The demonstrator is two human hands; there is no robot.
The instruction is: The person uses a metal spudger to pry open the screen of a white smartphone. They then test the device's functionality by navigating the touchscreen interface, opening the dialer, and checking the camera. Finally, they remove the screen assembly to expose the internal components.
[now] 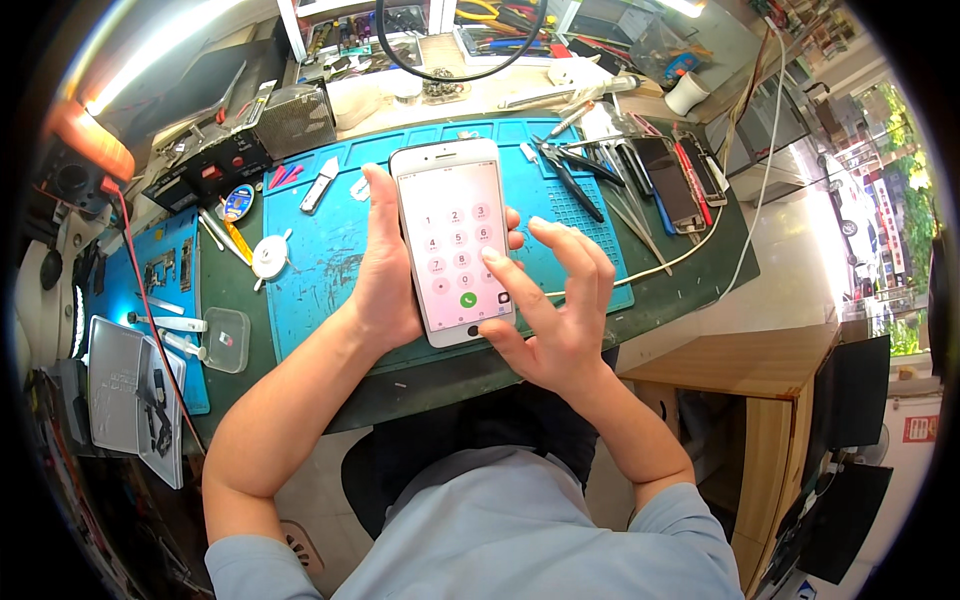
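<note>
1. green counter [400, 395] carries the whole work place, and a blue mat [320, 250] is lying on it.
2. white phone [447, 240] is held above this mat, with its screen lit. in my judgement it is whole and working: the front sits in its frame and i see no open seam, although its back is hidden.
3. left hand [385, 290] has its grip around the phone, with the thumb along one edge and fingertips showing at the other.
4. right hand [560, 325] grasps nothing; its fingers are bent and apart, the index fingertip at the keys. whether it touches the glass, i cannot tell.
5. dark pliers [572, 185] lie on the mat, unused, apart from both hands.
6. round keys [461, 260] are displayed, so this page is already opened; above them i see no entered digits.
7. green call key [468, 299] is lowest; no call seems started.
</note>
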